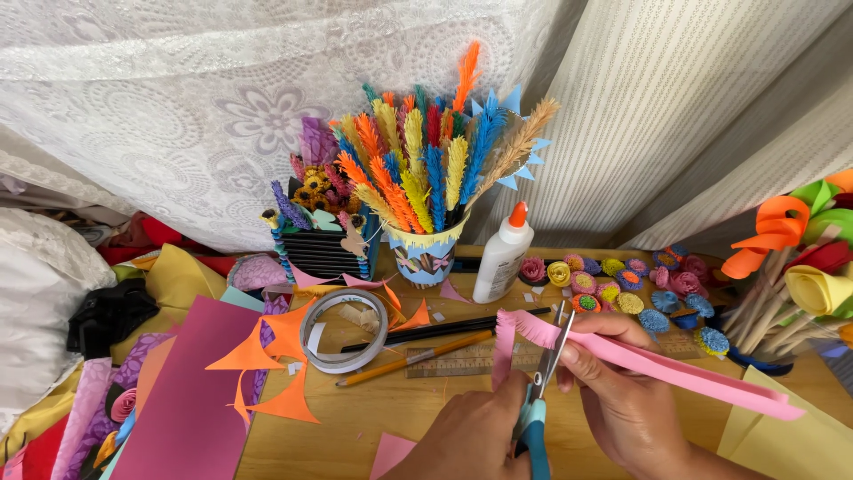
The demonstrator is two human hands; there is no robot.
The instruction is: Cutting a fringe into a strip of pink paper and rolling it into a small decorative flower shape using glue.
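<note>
Pink paper strip [657, 360], thin, light and floppy by the look of it, lies folded over the table [382, 418], the left hand [475, 436] closed round blue-handled scissors [540, 391] at its fringed end, the right hand [622, 391] pinching it beside the blades, where holding it seems wisest.
</note>
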